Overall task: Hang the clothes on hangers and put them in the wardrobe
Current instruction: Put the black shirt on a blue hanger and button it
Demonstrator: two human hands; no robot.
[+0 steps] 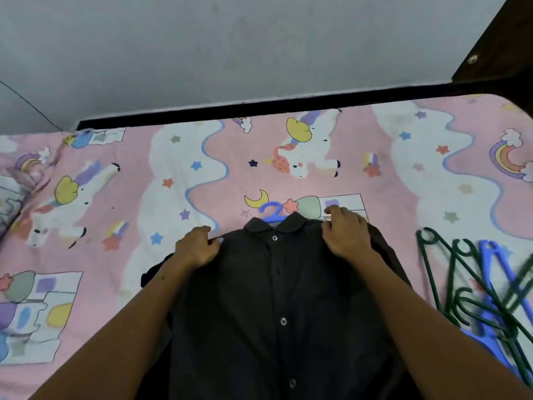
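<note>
Dark, near-black cloth fills the middle of the head view: a buttoned shirt [277,298] lies face up on the bed [178,168], its rounded collar pointing toward the far edge by the wall and its tail running off the near edge of the picture. A blue hanger [272,212] is already inside it; only the hook shows, poking out past the collar onto the pink unicorn-print sheet.

The left hand [197,246] grips the shirt's left shoulder, fingers curled and pinching the fabric at the seam. The right hand [344,233] does the same at the right shoulder, fingers bent over a fold of cloth. Both seem to be settling the shoulders over the hanger's arms.

By my reading the hanging step for this shirt is almost done: hanger in, placket buttoned, collar lying flat. What is left is lifting it by the hook and carrying it to the wardrobe, which I cannot pick out with certainty here.

A pile of spare hangers [484,287], green and blue, lies blurred near the right edge of the bed, which suggests more clothes may follow, though no other garment is plainly visible.
</note>
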